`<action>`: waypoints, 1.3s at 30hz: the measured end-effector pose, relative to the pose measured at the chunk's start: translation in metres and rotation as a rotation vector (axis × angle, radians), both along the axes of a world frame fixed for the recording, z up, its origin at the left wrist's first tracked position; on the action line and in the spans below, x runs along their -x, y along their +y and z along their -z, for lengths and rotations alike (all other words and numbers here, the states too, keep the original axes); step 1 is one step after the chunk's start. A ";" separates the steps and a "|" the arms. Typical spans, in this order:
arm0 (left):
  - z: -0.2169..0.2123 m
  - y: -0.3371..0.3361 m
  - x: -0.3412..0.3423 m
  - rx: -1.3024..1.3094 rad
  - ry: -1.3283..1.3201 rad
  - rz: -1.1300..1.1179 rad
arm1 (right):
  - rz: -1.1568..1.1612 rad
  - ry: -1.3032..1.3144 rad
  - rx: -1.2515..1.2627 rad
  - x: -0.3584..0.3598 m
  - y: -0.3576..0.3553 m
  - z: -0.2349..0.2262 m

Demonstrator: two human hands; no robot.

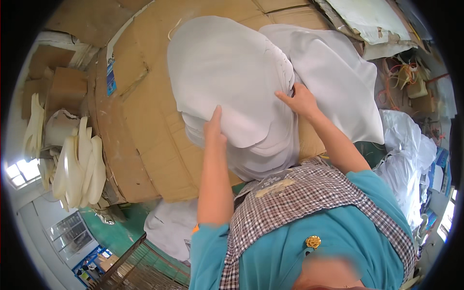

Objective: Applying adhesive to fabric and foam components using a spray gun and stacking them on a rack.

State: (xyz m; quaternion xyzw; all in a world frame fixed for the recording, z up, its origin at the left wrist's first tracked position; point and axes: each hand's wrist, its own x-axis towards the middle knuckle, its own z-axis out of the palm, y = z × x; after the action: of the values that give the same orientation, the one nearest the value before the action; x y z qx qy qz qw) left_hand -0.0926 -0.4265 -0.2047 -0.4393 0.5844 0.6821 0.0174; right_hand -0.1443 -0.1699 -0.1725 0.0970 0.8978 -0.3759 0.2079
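Observation:
A stack of pale grey, rounded sheets [222, 72], smooth like cloth or thin foam, lies on the cardboard-covered table in front of me. My left hand [215, 129] holds the near left edge of the top sheet; its thumb lies on the surface and the other fingers are hidden underneath. At the stack's right edge is my right hand [303, 101], thumb over the sheet and fingers curled at the layered rim, partly out of sight. Lower layers show below the top sheet, close to my checked apron [299, 188]. Another grey sheet [333, 67] lies draped to the right.
Brown cardboard [135, 125] covers the table. Cream curved pieces [79, 169] hang at the left, near cardboard boxes [67, 89]. Clear plastic wrapping [406, 154] bulges at the right, below tangled orange cords [408, 72]. A slatted rack [145, 268] stands at the lower left.

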 end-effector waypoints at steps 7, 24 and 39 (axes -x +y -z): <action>-0.013 -0.003 0.021 -0.393 0.146 -0.196 | 0.073 0.256 0.001 0.004 -0.015 0.033; 0.027 0.006 -0.148 -0.048 0.046 -0.046 | 0.272 0.030 0.259 -0.070 0.040 0.058; -0.048 0.075 -0.127 1.363 0.285 0.167 | 0.122 0.761 0.049 -0.071 0.142 -0.009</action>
State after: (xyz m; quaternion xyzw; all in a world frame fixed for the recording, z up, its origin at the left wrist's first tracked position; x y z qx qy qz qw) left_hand 0.0344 -0.3512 -0.1564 -0.2124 0.9101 0.2111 -0.2864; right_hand -0.0729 -0.0281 -0.1634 -0.0012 0.8943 -0.4178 -0.1604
